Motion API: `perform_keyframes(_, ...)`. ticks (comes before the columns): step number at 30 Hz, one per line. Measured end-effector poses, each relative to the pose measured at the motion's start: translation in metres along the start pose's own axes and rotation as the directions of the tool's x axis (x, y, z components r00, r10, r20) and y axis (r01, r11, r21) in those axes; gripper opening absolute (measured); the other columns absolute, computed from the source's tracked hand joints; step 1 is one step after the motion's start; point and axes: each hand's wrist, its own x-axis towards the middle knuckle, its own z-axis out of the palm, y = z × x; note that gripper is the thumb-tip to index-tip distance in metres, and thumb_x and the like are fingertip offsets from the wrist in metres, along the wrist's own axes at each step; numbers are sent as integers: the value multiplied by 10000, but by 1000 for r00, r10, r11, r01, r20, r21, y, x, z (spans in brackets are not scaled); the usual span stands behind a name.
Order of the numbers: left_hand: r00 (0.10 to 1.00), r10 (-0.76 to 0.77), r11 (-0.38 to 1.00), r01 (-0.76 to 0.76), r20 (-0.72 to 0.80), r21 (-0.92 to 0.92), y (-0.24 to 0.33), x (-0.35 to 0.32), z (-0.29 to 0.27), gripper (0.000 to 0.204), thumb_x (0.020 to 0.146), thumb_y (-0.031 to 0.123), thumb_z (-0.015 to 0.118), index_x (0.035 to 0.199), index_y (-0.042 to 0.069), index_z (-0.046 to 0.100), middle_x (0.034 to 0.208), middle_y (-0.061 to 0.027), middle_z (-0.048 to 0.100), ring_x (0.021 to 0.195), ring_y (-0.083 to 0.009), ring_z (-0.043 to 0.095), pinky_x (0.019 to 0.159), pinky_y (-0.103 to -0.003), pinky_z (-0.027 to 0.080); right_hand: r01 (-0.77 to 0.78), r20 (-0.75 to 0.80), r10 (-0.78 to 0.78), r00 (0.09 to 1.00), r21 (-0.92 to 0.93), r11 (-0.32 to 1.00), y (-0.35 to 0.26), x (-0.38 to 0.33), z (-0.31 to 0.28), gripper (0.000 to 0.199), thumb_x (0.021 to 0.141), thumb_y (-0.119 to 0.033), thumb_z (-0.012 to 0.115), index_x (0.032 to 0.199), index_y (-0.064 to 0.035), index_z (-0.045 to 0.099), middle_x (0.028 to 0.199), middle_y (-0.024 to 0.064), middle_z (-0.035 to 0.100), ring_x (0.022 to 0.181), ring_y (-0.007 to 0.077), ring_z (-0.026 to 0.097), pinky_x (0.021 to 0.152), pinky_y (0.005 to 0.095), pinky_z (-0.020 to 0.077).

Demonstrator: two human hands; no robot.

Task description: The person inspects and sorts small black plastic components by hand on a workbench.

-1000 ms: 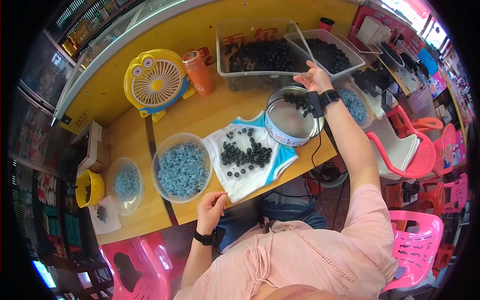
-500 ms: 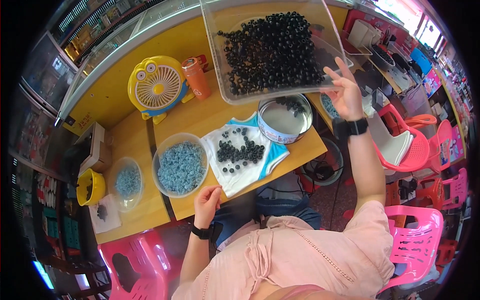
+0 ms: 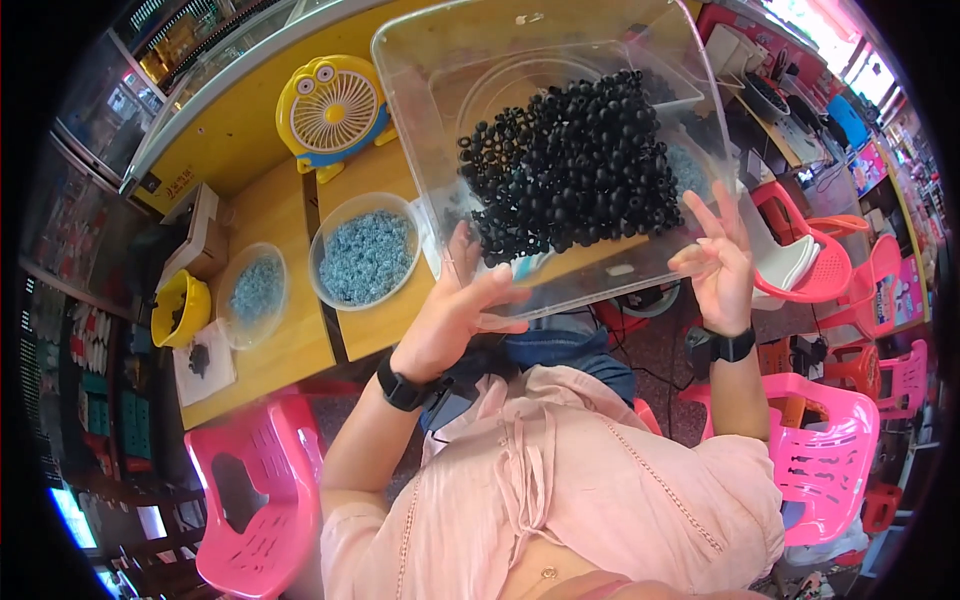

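Clear plastic bin (image 3: 560, 60), big & rectangular, is held up close to the camera w/ both hands, tilted, over the front edge of the yellow table (image 3: 270, 210). Inside it: a heap of small black rings (image 3: 575, 170), piled toward the lower-right part of the bin, bottom left mostly bare.

Left hand (image 3: 455, 310): fingers spread fairly wide, palm pressed flat against the bin's near-left corner from below/outside, thumb up along the wall. Black watch (image 3: 405, 388) on that wrist.

Right hand (image 3: 715, 262): at the bin's near-right edge, thumb + a finger or two pinch the rim, other fingers stick up loose & fanned. Grip partly hidden by the plastic, so exact contact can't be told. Black band (image 3: 732, 346) on that wrist too.

On the table, left of the bin: clear bowl (image 3: 365, 252) full of pale blue bits, just beside the left hand. Further left, a smaller clear bowl (image 3: 255, 292) w/ fewer blue bits, then a yellow cup (image 3: 180, 308) near the table end. Yellow desk fan (image 3: 330, 108) stands behind the bowls, near the bin's far-left corner.

Pink plastic chairs: one (image 3: 250, 480) at lower left, another (image 3: 825, 450) at right. Person wears a pink shirt.
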Motion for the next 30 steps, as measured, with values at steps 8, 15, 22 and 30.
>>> perform_keyframes(8,991,134,972,-133,-6,-195,-19,-7,11,911,813,-94,404,1554,170,-54,1606,-149,-60,1219,-473,514,1004,-528,459,24,-3,-25,1000,-148,989,3,-31,-5,648,891,-9,373,1518,-96,236,1483,199,390,741,261,712,601,320,603)
perform_keyframes(15,980,197,958,-198,-24,-208,-24,-5,8,914,785,-135,385,1559,169,6,1604,-137,-39,1214,-479,516,1008,-501,466,-9,6,11,1000,-237,971,-10,-26,-9,586,954,-42,462,1507,-107,279,1468,176,417,759,232,712,619,297,597)
perform_keyframes(22,919,393,908,-391,-19,-150,-7,16,5,944,756,-164,382,1559,201,47,1603,-110,-2,1199,-455,538,996,-488,481,108,61,-100,993,-162,981,-7,20,5,595,933,24,418,1498,-126,306,1462,178,425,769,224,712,629,305,600)
perform_keyframes(30,930,355,921,-365,-91,-136,6,32,-13,928,767,-129,399,1557,190,31,1606,-113,-5,1181,-453,548,987,-518,481,33,10,-32,999,-161,986,19,46,23,627,884,62,379,1479,-126,325,1465,216,400,685,224,702,561,275,581)
